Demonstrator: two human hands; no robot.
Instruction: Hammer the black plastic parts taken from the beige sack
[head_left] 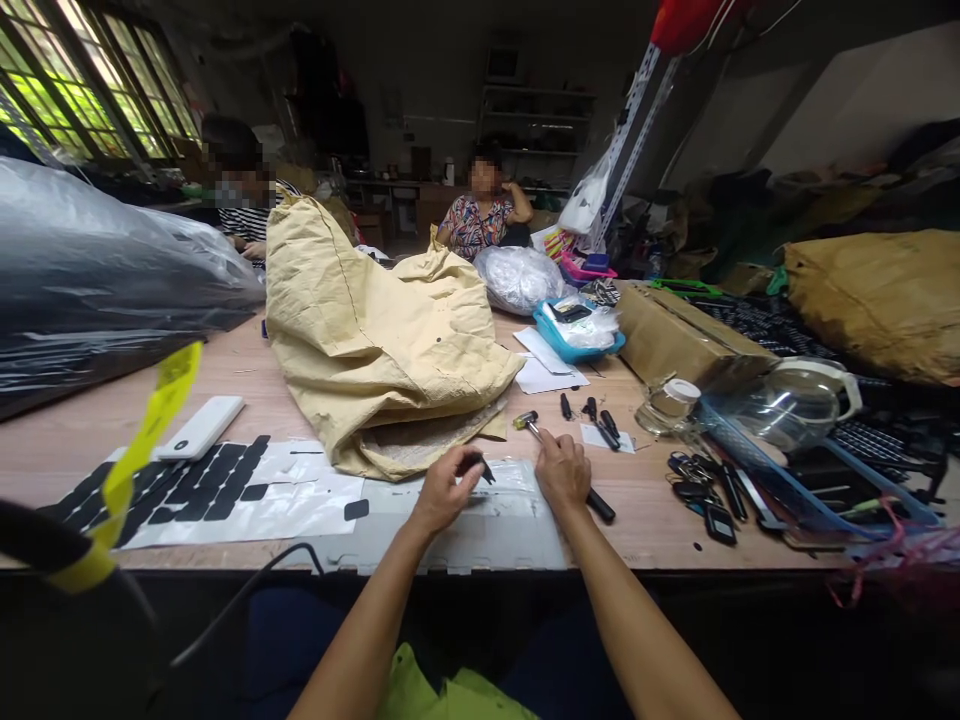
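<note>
Green cloth (450,690) sits at the bottom, right up close, and two bare arms (615,600) reach out past it over the worktop (645,535). At the end of one arm, the left hand (448,490) is pinching a small black piece (486,470) with a forked tip. It is held up just over a flat grey board (457,535). The right hand (562,470) is curled around the handle of a hammer (602,507). The hammer's head points away, and its black end sticks out past the hand.

A big pale yellow sack (390,340) is just behind the left hand, with its mouth facing this way. To the left are white sheets with black stickers (217,490), and a white block (202,428) is by them. More small black parts (610,422) are near the hammer's head. Some keys (694,470) lie on the right. Two other people sit across the worktop.
</note>
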